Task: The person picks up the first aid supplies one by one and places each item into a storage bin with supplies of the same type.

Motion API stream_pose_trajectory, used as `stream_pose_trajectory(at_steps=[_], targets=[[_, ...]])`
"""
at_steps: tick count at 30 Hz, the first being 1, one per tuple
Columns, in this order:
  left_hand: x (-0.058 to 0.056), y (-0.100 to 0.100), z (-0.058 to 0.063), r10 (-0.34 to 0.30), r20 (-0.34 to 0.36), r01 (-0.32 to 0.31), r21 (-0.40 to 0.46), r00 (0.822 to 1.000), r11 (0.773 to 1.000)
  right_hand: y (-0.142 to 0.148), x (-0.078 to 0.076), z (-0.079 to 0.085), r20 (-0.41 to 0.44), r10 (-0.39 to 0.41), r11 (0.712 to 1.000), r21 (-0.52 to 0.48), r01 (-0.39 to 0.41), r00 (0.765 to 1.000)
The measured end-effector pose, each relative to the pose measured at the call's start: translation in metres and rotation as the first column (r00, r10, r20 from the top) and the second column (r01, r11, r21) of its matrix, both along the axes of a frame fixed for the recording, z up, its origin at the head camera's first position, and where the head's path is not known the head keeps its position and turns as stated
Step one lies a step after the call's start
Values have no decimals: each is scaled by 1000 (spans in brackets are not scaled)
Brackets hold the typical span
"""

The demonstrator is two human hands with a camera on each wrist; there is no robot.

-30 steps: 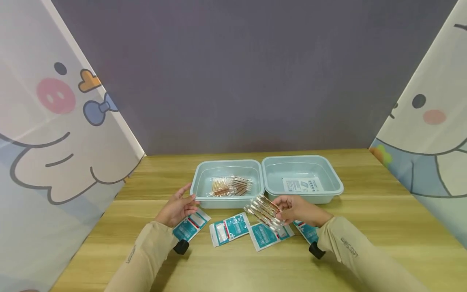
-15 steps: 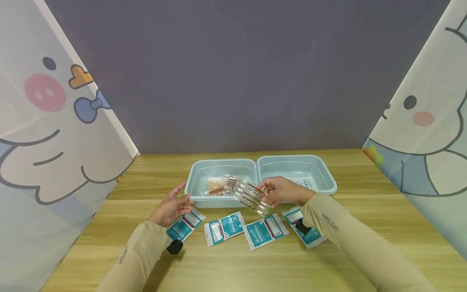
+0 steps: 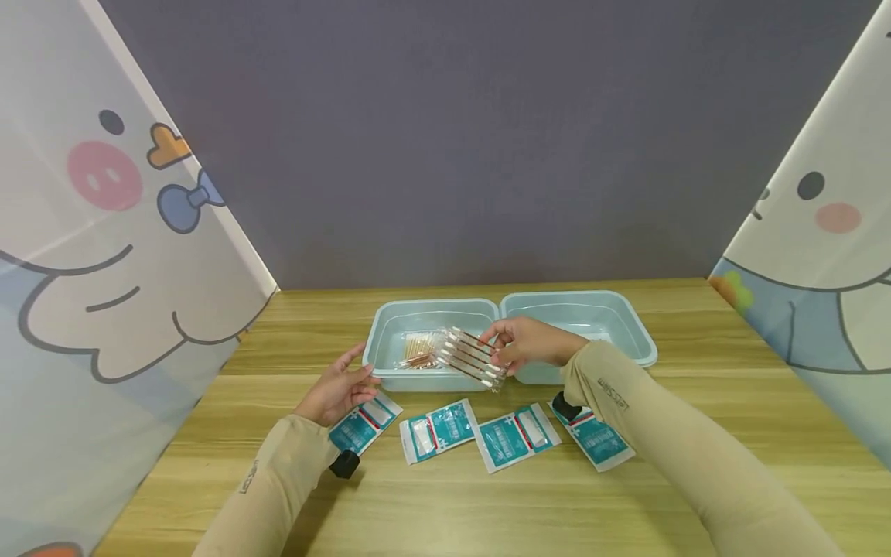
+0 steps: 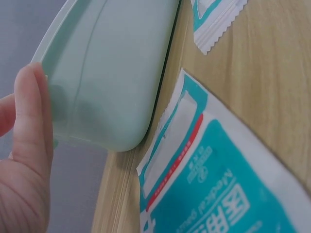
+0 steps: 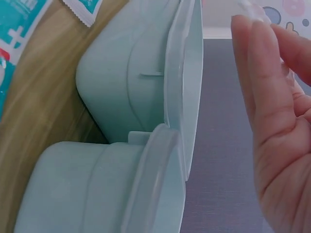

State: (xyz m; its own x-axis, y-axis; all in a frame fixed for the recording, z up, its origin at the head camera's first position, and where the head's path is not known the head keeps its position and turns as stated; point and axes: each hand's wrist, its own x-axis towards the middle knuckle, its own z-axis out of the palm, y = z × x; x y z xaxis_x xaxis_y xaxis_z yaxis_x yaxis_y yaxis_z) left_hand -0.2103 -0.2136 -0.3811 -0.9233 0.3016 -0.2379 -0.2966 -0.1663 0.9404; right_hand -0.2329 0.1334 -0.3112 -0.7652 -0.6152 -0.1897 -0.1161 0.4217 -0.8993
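Note:
My right hand (image 3: 532, 342) pinches a clear packet of cotton swabs (image 3: 468, 357) with brown stems between thumb and fingers. It is tilted over the front right part of the left pale blue plastic basin (image 3: 411, 382). In the right wrist view only a clear edge of the packet shows at the fingertips (image 5: 262, 39). More swab packets (image 3: 419, 348) lie inside that basin, some with pale stems and some with brown. My left hand (image 3: 336, 394) holds the basin's front left corner, thumb at the rim.
Beside it on the right stands a second pale blue basin (image 3: 643, 352), partly covered by my right hand. Several teal and white medical gauze packets (image 3: 518, 439) lie in a row in front of the basins on the wooden table (image 3: 445, 503). A grey wall (image 3: 445, 155) rises behind.
My right hand has carried the swab packet up and leftward from above the gauze packets to over the left basin. My left hand stays at the basin's corner.

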Motion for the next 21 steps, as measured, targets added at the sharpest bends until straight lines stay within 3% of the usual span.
stream_pose_trajectory(at_steps=[21], targets=[[1, 2, 0, 9, -7, -9, -3, 1000, 1000, -18, -27, 11, -23, -47, 999, 27, 47, 999]])
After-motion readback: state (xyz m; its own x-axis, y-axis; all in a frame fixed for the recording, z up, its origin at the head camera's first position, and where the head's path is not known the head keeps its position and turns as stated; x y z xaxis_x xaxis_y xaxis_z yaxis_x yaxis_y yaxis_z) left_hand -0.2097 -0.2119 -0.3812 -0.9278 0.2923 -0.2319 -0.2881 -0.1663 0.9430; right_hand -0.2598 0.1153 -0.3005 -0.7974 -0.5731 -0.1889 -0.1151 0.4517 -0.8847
